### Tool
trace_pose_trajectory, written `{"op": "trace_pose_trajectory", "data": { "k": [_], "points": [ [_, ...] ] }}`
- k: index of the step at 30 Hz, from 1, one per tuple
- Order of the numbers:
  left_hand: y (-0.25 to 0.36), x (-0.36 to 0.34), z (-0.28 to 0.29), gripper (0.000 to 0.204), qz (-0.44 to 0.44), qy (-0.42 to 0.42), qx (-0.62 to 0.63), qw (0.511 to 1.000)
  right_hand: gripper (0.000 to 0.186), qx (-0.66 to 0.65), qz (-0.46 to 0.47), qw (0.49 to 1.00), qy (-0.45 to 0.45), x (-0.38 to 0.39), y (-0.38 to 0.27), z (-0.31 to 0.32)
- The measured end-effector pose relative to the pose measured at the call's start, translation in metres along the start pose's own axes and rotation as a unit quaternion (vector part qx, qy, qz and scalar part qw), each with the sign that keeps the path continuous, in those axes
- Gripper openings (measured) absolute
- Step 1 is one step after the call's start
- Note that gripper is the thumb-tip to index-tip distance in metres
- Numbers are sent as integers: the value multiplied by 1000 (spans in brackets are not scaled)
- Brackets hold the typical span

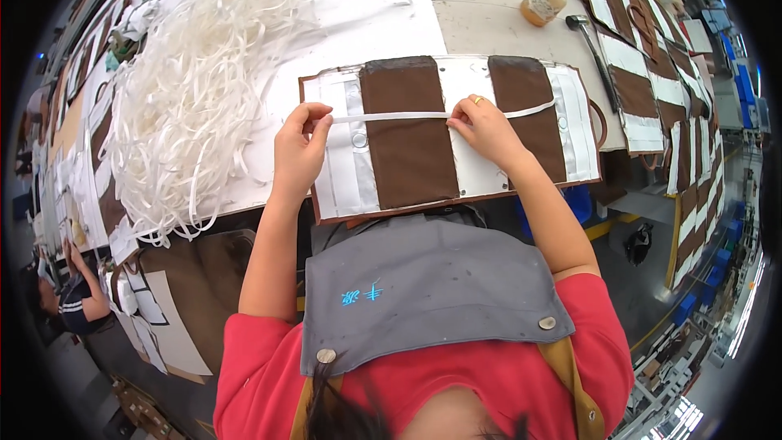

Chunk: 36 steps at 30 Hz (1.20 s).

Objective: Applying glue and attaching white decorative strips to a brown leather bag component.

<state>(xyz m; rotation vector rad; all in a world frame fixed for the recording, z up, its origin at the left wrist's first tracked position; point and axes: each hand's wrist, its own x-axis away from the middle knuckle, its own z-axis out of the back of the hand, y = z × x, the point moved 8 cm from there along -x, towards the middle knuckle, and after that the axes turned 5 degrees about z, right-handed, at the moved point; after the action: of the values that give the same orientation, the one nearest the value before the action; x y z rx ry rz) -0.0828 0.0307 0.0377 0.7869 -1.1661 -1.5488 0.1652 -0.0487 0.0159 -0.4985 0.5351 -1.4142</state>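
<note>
A narrow white strip (407,116) is stretched across a flat bag panel (468,134) with white and brown sections. My left hand (303,132) pinches the strip near the panel's left edge. Farther along it, above the white middle section, my right hand (486,126) also grips the strip between thumb and fingers. The strip's loose end runs on past my right hand over the second brown section (533,138). A brown handle (599,124) sticks out at the panel's right side.
A big tangled heap of white strips (204,65) covers the table's left part. A bottle of amber liquid (546,4) and a black-handled hammer (592,45) lie toward the back right. More brown-and-white panels (639,90) are piled at the right. Another person (77,293) is at far left.
</note>
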Motion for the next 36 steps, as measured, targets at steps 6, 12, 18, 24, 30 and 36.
{"op": "trace_pose_trajectory", "data": {
  "k": [6, 12, 18, 24, 30, 36],
  "points": [
    [7, 2, 5, 11, -29, 10, -9, 999, 13, 119, 60, 990, -47, -12, -12, -3],
    [-16, 1, 5, 8, 73, 27, 155, 985, 12, 223, 65, 964, -132, -19, -15, -13],
    [-38, 5, -7, 6, 93, 78, 224, 967, 10, 121, 56, 990, -49, 3, -12, 15],
    [-34, -4, 6, 5, 72, 118, 206, 969, 6, 41, -96, 992, 74, 41, 23, 58],
    [-12, -5, -16, 7, 91, 59, 255, 961, 20, -18, 227, 959, -168, 18, -130, -25],
    [-1, 9, -11, 13, 159, 17, 345, 925, 24, -24, 249, 961, 120, -55, -139, -21]
  ]
}}
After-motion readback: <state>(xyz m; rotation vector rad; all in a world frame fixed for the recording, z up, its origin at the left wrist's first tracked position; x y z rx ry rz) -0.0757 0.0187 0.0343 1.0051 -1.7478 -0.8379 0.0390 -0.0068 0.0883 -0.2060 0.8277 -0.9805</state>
